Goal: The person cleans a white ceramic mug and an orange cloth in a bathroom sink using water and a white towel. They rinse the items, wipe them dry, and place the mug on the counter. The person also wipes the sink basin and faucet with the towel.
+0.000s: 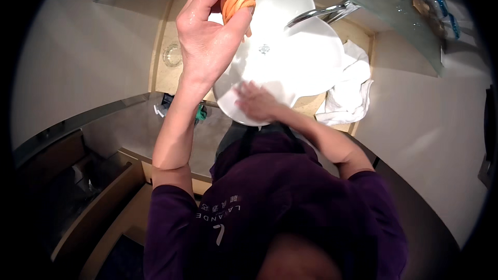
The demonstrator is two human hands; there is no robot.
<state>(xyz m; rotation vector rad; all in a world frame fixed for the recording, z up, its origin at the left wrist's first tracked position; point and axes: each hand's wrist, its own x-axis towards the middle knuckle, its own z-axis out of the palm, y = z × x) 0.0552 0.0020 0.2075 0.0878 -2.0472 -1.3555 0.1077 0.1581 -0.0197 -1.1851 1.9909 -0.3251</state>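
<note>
Head view, looking down: a person's left hand (210, 36), wet, is raised at the left side of a white basin (316, 62), its grip wrapped around a bunched orange cloth (236, 6). The right hand (257, 102) is over the basin's near edge, too blurred to tell how wide its grip is. A chrome tap (319, 14) reaches over the basin; a white towel (350, 91) lies to the right on the beige worktop (165, 79).

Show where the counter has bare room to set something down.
Bare counter shows beyond the glass dish, between left wall and basin, until the left hand hides it. The white towel crowds the counter right of the basin.
</note>
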